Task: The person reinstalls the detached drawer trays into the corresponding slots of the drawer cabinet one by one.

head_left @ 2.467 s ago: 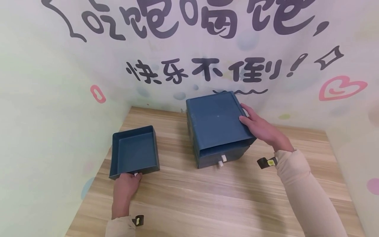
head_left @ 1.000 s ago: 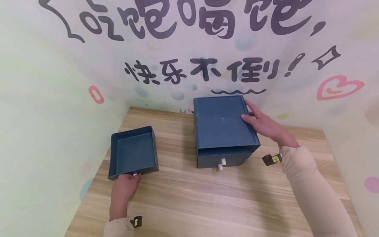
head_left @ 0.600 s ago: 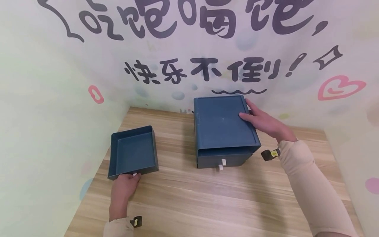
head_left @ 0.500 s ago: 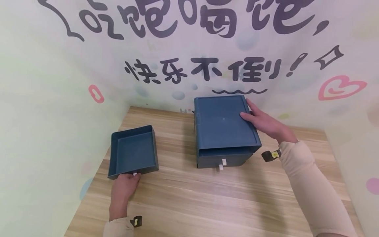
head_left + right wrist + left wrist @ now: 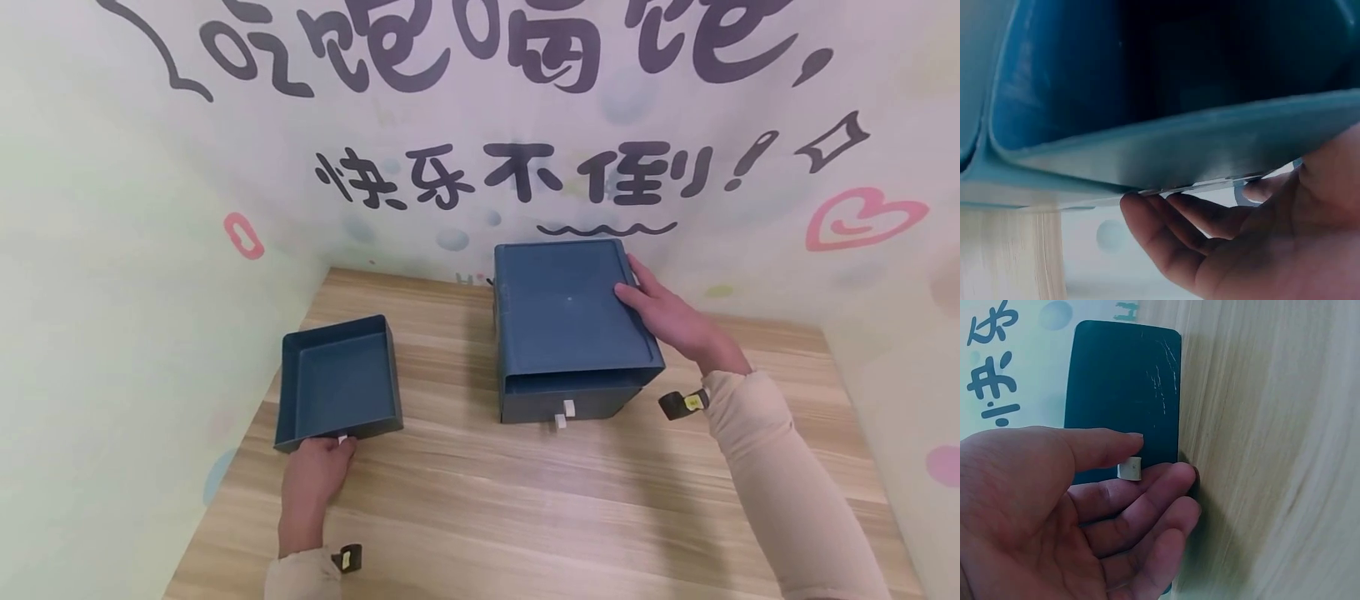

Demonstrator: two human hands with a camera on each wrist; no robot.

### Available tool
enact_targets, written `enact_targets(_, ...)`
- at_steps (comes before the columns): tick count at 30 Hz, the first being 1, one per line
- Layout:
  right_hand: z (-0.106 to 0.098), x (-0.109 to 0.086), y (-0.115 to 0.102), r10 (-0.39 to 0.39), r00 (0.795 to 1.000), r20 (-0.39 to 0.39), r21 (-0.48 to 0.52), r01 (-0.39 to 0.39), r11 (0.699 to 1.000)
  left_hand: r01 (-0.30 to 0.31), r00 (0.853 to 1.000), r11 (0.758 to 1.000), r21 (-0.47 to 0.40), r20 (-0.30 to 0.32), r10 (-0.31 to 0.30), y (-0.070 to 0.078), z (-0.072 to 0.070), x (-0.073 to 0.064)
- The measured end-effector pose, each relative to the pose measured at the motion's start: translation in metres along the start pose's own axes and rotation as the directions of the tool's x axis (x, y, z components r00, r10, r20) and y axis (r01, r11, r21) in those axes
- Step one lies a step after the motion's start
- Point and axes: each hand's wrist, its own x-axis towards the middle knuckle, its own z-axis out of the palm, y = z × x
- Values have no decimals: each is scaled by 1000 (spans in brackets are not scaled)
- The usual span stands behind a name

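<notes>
A shallow blue drawer [image 5: 347, 382] lies on the left of the wooden table, its inside bare. My left hand [image 5: 312, 475] is at its front and pinches the small white knob [image 5: 1129, 469] between thumb and fingers. Scratches mark the drawer's front panel [image 5: 1125, 381] in the left wrist view. Right of centre stands a blue drawer cabinet [image 5: 573, 308] with a vacant upper slot [image 5: 581, 382]. Two white knobs [image 5: 569, 408] show low on its front. My right hand [image 5: 671, 321] rests at the cabinet's right side, thumb on the top edge, fingertips [image 5: 1138, 206] against the side wall.
A printed wall sheet [image 5: 450, 217] with dark writing rises right behind the cabinet, and a pale wall [image 5: 112, 350] stands close to the drawer's left. Bare wooden tabletop [image 5: 480, 508] lies in front and between drawer and cabinet.
Since the oldest frame the cabinet has turned, so its front faces me more squarely, and my right hand moved with it. Drawer and left hand have hardly moved.
</notes>
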Motion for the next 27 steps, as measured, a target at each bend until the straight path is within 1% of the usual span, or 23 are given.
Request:
enact_targets(5,2,-8,3,24,1000,-19,17,-24,1000,-2,1000,1000,-7,-2,2,2,-1,1)
enact_targets(10,4,-13,4,34,999,-39,8,-34,999,4,1000,1000,7,6,-4,2,-2,1)
enact_targets(14,6,-17,4,54,997,-52,20,-53,998,-2,1000,999,34,-11,2,1,-3,0)
enact_targets(17,8,-20,6,67,996,-63,36,-65,997,-11,1000,999,39,-26,12,1,-2,0)
enact_targets(22,9,-24,12,73,993,-92,47,-69,997,-28,999,999,27,-40,29,1,-1,-1)
enact_targets(27,9,-27,16,81,991,-109,53,-76,996,-26,999,1000,5,-44,26,2,-1,-2)
